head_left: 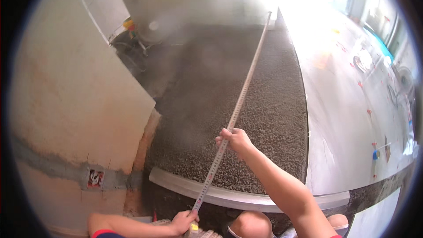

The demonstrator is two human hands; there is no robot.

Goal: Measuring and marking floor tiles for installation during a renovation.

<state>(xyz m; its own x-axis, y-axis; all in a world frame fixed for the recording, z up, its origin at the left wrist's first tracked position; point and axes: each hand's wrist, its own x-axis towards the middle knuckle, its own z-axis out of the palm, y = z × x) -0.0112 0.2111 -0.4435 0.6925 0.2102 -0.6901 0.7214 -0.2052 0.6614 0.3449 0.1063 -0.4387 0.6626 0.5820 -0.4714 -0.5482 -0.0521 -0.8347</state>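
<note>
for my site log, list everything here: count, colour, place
mortar bed: one, dark grey, centre
tape measure: one, pale, slanting across the mortar
metal bar: one, silvery, mortar's near edge
left wall: one, beige, left
wall box: one, red, left wall, low
floor: one, white, right
small pieces: several, red, on that floor
gear: several, mixed colours, back left
left hand: one, bare, holding tape's near end
right hand: one, bare, pinching the tape
knees: two, bare, bottom

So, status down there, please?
Right hand grips tape measure blade; left hand holds its case. Blade stretched over dark grainy floor. Pale bar crosses beneath, not blocking.
</note>
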